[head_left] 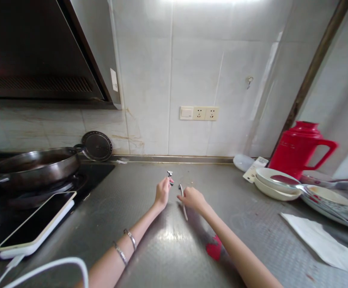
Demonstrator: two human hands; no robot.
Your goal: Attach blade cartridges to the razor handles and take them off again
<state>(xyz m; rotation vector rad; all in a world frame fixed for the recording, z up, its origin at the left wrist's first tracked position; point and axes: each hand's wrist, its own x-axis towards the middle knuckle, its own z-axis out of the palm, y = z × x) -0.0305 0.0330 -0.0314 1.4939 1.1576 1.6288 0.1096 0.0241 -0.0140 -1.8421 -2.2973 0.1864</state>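
Observation:
My left hand (pixel 162 193) is closed, pinching a small black-and-silver piece (pixel 170 173) that sticks up past the fingertips. It is too small to name. To its right, my right hand (pixel 192 198) is closed around a thin, pale, slightly curved stick-like piece (pixel 185 212) with a dark tip at its upper end. Most of its middle is hidden by the fingers. The two hands are a short gap apart, low over the steel countertop (pixel 168 256). Under my right forearm shows a flat red patch (pixel 214 248), partly covered.
At left, a pan (pixel 38 164) sits on the cooktop, with a phone (pixel 37 224) on a white cable nearby. A range hood (pixel 42 48) overhangs that side. On the right are a red thermos jug (pixel 296 148), stacked bowls (pixel 277 192) and a white paper sheet (pixel 323 242).

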